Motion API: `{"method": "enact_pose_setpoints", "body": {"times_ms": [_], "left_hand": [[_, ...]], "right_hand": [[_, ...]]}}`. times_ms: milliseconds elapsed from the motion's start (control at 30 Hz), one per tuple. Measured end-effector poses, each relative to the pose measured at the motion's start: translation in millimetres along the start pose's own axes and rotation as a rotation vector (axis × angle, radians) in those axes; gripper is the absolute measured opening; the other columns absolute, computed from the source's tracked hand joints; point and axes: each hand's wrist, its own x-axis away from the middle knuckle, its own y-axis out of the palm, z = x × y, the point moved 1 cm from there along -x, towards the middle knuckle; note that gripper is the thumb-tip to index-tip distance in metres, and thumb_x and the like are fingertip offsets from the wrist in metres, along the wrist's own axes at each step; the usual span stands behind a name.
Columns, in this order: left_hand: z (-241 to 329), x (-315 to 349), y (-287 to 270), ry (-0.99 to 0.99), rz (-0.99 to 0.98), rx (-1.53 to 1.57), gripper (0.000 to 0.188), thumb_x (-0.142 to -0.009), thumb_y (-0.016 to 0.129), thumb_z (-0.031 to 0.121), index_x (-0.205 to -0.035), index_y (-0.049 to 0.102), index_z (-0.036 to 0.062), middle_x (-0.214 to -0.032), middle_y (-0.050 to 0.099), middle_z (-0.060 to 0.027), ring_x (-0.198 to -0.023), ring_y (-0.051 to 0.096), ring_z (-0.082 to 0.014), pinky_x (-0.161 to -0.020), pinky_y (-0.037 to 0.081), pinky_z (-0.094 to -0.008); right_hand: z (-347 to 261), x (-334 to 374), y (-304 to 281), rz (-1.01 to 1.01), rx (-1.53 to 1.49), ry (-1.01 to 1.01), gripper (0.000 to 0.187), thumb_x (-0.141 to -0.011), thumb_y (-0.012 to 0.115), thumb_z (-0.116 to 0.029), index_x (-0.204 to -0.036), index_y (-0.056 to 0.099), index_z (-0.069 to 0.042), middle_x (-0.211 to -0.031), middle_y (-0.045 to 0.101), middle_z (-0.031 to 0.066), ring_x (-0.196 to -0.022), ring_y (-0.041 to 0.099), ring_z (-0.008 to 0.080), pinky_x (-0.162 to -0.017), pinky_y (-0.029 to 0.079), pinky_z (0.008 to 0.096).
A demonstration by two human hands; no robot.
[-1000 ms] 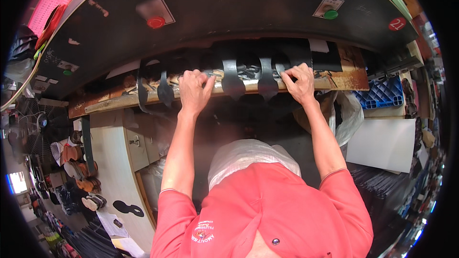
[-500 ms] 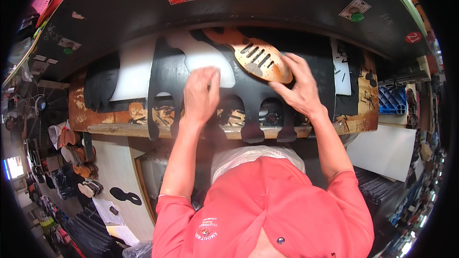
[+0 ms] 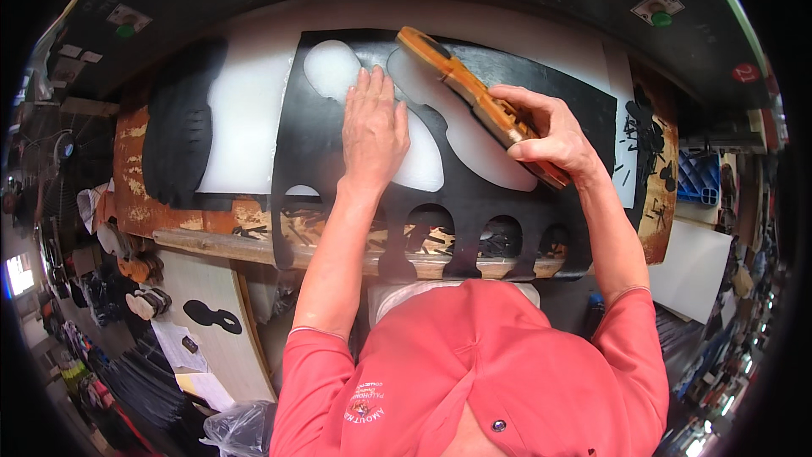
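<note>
My right hand (image 3: 554, 137) grips a sole-shaped cutting die (image 3: 467, 85), orange-brown with a metal edge. The die is tipped up on its side over a black sheet (image 3: 309, 140). My left hand (image 3: 375, 131) lies flat with fingers stretched out, over a cut-out opening in that sheet. White board shows through this opening (image 3: 423, 161) and through a second sole-shaped opening (image 3: 482, 148) beneath the die. Rounded notches run along the sheet's near edge, which hangs over the wooden front rail (image 3: 220, 244).
A white board (image 3: 245, 131) lies under the sheet, with black offcut material (image 3: 176, 127) at its left. Black scraps (image 3: 647, 140) lie at the right. Above the far side spans a dark machine beam with green buttons (image 3: 661, 19). A fan (image 3: 61, 148) stands at left.
My right hand has lifted and tipped the die, baring a second opening in the black sheet. My left hand has gone from curled fingers to flat. The sheet sits nearer to me.
</note>
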Motion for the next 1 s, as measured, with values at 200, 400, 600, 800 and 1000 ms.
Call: {"method": "enact_pose_setpoints", "body": {"times_ms": [200,400,600,800,1000], "left_hand": [[59,11,-39,-0.341,-0.243,0.572,0.082,-0.104,0.066,0.054,-0.151,0.052,-0.0124,-0.161,0.047,-0.0349,-0.155,0.039,-0.0473,-0.131,0.028,-0.0499],[128,62,-66,-0.141,-0.401,1.108,0.106,-0.097,0.078,0.031,-0.173,0.01,-0.0017,-0.177,0.019,-0.0296,-0.165,0.022,-0.0431,-0.133,0.025,-0.0459],[81,79,-68,-0.474,-0.144,1.022,0.031,-0.109,0.06,0.014,-0.135,0.069,-0.0006,-0.087,0.076,-0.017,-0.075,0.067,-0.0167,-0.072,0.056,-0.035],[-70,65,-132,-0.561,0.248,0.448,0.035,-0.109,0.059,0.02,-0.131,0.07,-0.0054,-0.117,0.076,-0.028,-0.109,0.074,-0.0341,-0.098,0.056,-0.044],[-230,51,-227,-0.799,0.413,-0.028,0.039,-0.103,0.065,0.015,-0.136,0.07,-0.004,-0.138,0.072,-0.0249,-0.132,0.068,-0.0341,-0.113,0.05,-0.0411]], "right_hand": [[10,24,32,0.18,-0.209,0.005,0.085,-0.077,0.08,-0.028,-0.152,0.058,0.006,-0.14,0.067,0.0157,-0.128,0.063,0.0243,-0.111,0.046,0.0349],[10,45,83,0.331,-0.477,-0.077,0.078,-0.087,0.074,-0.023,-0.156,0.052,0.006,-0.14,0.065,0.0116,-0.125,0.064,0.0191,-0.111,0.047,0.0319],[3,53,83,0.281,-0.594,-0.004,0.085,-0.084,0.079,-0.03,-0.156,0.051,0.004,-0.112,0.068,0.0056,-0.086,0.067,0.0106,-0.069,0.055,0.0248],[16,77,54,0.362,-0.316,0.005,0.089,-0.078,0.082,-0.031,-0.154,0.053,0.007,-0.135,0.065,0.0139,-0.118,0.065,0.0226,-0.103,0.05,0.0349],[28,106,41,0.476,0.453,-0.121,0.075,-0.072,0.079,-0.013,-0.144,0.065,0.001,-0.155,0.054,0.0211,-0.136,0.057,0.0351,-0.115,0.046,0.0442]]}}
